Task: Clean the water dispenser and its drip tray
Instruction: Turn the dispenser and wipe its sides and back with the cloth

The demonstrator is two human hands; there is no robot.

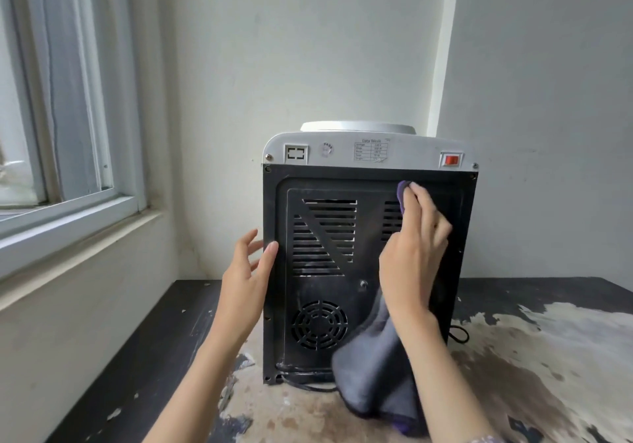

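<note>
While the right hand (416, 237) grips a grey cloth (376, 367) against the water dispenser (325, 292) rear panel, the left hand (250, 268), fingers spread, steadies its edge on the tabletop (548, 357).

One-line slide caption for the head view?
Right hand wipes the water dispenser back panel with a purple-grey cloth while the open left hand steadies its edge.

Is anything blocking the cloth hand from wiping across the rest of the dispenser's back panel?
Nothing visible does. The right hand presses the purple cloth against the black back panel; the left hand rests at the panel's left edge, outside the vents.
</note>
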